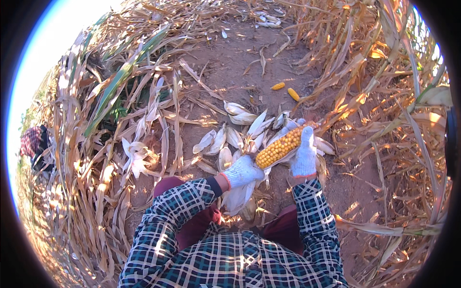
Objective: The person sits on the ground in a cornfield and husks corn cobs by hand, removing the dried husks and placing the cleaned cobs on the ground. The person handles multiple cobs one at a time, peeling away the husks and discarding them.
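A yellow ear of corn (279,148) lies slanting between my two gloved hands, its kernels bare on the upper side. My left hand (245,172), in a white knit glove, is closed at the ear's lower end, on the husk (237,198) that hangs beneath. Around the ear's upper right part my right hand (305,153) is wrapped, thumb pointing up along its side. Pale husk shows under the ear. Just beyond the hands, several dry husks (234,136) lie in a pile on the soil.
Two small yellow ears (278,86) lie on the reddish soil (234,64) ahead. Dry corn stalks stand at the right (381,108); flattened stalks and leaves (104,162) heap up at the left. At the far left edge another person (34,147) in a checked top is bent among the stalks.
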`<control>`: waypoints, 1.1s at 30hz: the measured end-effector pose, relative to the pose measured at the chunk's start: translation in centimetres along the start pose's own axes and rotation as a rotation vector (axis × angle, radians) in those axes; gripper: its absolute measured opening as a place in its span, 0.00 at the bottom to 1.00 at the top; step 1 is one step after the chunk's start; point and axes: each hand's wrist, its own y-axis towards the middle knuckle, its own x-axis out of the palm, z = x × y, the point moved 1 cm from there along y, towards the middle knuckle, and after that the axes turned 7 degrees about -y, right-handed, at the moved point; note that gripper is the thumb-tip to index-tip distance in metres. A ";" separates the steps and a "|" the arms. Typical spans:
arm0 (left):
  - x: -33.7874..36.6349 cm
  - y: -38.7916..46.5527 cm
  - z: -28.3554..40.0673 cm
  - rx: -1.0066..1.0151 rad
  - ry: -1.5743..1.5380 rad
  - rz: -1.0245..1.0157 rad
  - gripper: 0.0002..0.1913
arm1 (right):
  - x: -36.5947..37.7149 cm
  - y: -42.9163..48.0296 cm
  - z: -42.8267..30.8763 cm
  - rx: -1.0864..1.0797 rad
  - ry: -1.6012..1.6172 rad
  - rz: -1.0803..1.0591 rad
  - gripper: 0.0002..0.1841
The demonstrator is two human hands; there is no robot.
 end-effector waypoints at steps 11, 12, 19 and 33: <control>3.0 -2.9 -4.5 -0.115 -0.202 -0.052 0.13 | -2.9 2.9 6.0 0.197 0.300 -0.006 0.27; 2.8 -3.0 -5.0 -0.076 -0.172 -0.023 0.14 | -2.5 2.9 6.0 0.193 0.255 0.006 0.27; 3.9 -4.2 -1.6 -0.280 -0.484 -0.009 0.12 | -5.2 4.3 8.1 0.241 0.360 0.110 0.30; 0.3 -3.7 0.3 0.032 -0.998 0.138 0.09 | 0.0 -2.4 1.0 0.175 -0.513 -0.782 0.18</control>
